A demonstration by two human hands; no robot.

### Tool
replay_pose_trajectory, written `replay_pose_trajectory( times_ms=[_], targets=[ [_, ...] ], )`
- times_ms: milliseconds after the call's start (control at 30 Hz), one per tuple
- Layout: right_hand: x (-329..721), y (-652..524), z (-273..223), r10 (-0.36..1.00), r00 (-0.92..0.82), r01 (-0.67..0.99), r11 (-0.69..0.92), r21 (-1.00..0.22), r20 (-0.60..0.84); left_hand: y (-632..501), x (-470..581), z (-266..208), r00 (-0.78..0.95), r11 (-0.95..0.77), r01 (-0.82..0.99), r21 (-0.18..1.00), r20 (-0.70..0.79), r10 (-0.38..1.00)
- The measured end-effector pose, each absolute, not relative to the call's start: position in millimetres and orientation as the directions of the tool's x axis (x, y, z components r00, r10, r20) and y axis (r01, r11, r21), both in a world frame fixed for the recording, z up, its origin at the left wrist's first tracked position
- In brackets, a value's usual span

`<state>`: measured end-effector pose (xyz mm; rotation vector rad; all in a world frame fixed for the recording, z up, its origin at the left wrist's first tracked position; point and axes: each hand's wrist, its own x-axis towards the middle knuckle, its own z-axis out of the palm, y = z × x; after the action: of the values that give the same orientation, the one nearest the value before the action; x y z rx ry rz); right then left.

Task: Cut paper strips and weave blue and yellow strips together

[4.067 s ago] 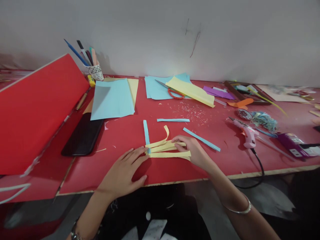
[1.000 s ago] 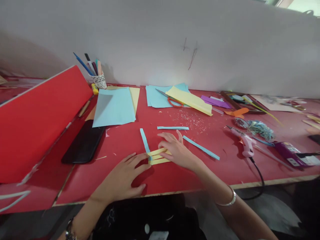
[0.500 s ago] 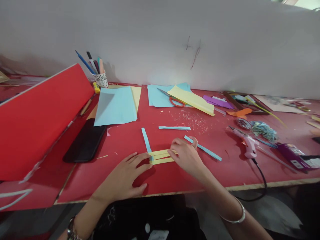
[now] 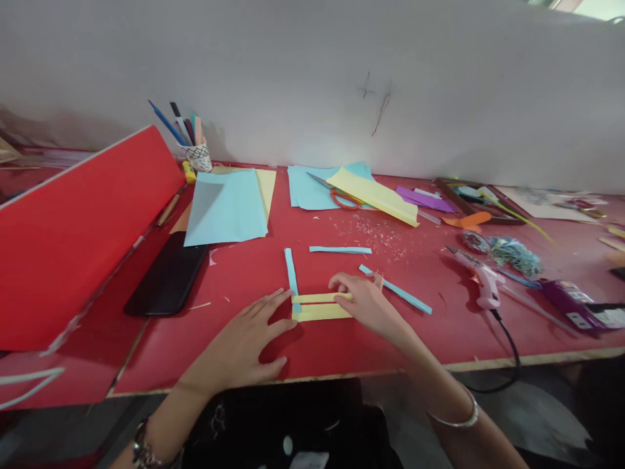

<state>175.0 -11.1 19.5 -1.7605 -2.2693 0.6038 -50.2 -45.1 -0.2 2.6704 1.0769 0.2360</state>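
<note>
Yellow paper strips (image 4: 319, 298) lie side by side on the red tabletop (image 4: 234, 273), near its front edge, their left ends meeting the lower part of a lengthwise blue strip (image 4: 291, 270); from my remote seat I judge only this one crossing made; a crosswise blue strip (image 4: 340, 250) and a slanting blue strip (image 4: 410, 298) lie apart from the yellow ones, unjoined; my left hand (image 4: 244, 339) is spread wide, fingertips at that crossing; my right hand (image 4: 366, 299) has thumb and forefinger narrowed at the upper yellow strip, though I cannot tell whether they pinch it; all the strips look thin, flat, matt and straight-cut.
</note>
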Motion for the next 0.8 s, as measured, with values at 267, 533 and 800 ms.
replay_pose_trajectory(
  times_ms=[267, 533, 800],
  targets=[
    [185, -5, 25, 0.959, -0.236, 0.865, 0.132, -0.484, -0.159, -41, -50, 2, 0.726, -0.693, 0.661, 0.289, -0.014, 0.687],
    [189, -5, 12, 0.962, -0.272, 0.831, 0.226, -0.508, -0.017, -38, -49, 2, 0.745, -0.710, 0.639, 0.296, -0.009, 0.667],
    [183, -4, 11, 0.942, -0.331, 0.798, 0.306, -0.519, 0.047, -40, -49, 1, 0.751, -0.721, 0.630, 0.287, 0.011, 0.660]
  ],
)
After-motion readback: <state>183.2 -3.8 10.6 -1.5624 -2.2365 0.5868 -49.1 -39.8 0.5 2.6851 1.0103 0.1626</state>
